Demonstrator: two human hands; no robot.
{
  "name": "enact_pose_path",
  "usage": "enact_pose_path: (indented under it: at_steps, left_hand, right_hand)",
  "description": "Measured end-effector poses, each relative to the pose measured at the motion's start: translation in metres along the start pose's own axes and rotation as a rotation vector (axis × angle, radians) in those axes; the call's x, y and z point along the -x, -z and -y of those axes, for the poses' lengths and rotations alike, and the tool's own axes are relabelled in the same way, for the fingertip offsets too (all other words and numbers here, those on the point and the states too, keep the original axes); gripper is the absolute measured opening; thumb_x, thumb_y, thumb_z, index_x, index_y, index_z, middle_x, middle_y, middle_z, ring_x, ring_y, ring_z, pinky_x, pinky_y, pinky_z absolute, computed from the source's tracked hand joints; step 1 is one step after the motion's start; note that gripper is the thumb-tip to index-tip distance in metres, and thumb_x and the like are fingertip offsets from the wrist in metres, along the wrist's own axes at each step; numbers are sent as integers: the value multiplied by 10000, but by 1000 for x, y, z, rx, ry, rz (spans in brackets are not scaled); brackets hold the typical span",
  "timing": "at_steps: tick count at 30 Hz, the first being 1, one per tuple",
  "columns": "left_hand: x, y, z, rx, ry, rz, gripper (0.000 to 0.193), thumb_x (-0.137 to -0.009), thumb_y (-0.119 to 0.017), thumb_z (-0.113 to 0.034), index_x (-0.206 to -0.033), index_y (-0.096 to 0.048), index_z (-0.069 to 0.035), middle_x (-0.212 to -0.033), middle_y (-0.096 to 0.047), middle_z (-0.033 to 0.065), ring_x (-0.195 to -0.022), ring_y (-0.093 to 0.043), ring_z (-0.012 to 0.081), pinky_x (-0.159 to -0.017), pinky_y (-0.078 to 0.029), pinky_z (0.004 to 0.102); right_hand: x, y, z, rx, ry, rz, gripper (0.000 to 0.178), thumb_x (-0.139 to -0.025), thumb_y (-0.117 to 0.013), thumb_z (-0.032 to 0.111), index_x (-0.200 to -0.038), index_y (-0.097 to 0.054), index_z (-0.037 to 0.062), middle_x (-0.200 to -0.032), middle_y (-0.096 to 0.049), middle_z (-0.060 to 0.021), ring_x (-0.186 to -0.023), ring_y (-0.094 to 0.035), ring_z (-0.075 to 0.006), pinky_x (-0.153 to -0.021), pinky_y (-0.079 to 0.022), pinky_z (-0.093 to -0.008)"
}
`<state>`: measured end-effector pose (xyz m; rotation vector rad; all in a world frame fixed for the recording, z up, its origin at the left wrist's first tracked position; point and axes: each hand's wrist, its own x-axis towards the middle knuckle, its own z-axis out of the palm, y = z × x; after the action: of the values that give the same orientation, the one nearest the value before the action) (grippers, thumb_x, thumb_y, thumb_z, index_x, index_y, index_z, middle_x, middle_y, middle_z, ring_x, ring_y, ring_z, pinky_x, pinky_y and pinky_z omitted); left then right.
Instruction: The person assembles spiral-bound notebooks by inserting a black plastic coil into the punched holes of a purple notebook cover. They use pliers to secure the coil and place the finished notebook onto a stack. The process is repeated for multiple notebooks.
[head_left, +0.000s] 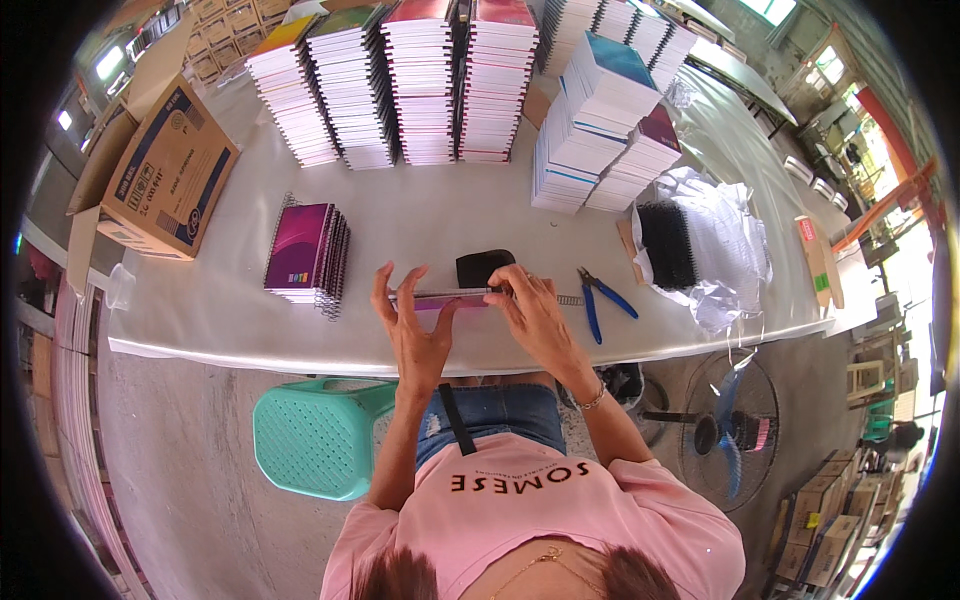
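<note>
At the table's near edge a purple-covered notebook (440,302) stands on edge between my hands, its spine side up. My left hand (414,338) grips its left part, thumb against the cover and fingers over the far side. My right hand (535,318) closes on the spine at the right end, its fingertips bent down. A thin dark spiral coil (569,300) sticks out to the right beyond that hand. Just behind lies a flat black piece (480,268). Cutting pliers with blue handles (600,302) lie to the right, jaws pointing away.
Left of my hands is a stack of purple spiral notebooks (305,255), near an open carton (165,175). Tall notebook stacks (425,85) line the back, with more blocks (590,120) at right. Black coils (667,245) lie on white wrapping (725,240). Below are a green stool (320,440) and a fan (730,430).
</note>
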<state>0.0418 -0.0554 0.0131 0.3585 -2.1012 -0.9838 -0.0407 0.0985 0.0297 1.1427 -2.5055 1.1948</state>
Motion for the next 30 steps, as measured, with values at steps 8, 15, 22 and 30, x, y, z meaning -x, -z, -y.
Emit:
enact_pose_path:
  at_steps: [8,15,22,30]
  left_hand:
    - [6,0,20,44,113,49,583,-701,-867,-133,-1172,-535,-47,-1167,-511,131,-1195,-453,326,-991,-397,430]
    - [5,0,25,49,24,113,595,-664,-898,-173,-1081,-496,-34,-1064,-473,127,-1006,-469,312,-868,-412,424]
    - [-4,24,38,79,-65,237,670,-607,-923,-181,-1080,-475,-23,-1031,-434,136,-997,-462,318,-860,-419,421]
    - [0,15,38,176,-9,294,708,-577,-939,-214,-1073,-470,-25,-1031,-427,126,-996,-456,310,-868,-419,411]
  right_hand:
    - [1,-9,5,93,-4,-44,110,-956,-596,197,-977,-584,90,-905,-590,-79,-896,-579,-268,-812,-389,-406]
    - [5,-8,-2,-37,-25,105,164,-963,-597,225,-988,-645,70,-937,-590,-94,-922,-564,-300,-826,-419,-427]
    - [-8,-13,-24,22,-159,124,417,-849,-757,299,-1170,-602,81,-1301,-452,-165,-1140,-485,-372,-953,-434,-463]
    - [-5,-31,-55,-88,-77,53,511,-764,-821,296,-1153,-615,36,-1418,-442,-203,-1272,-449,-388,-962,-460,-437]
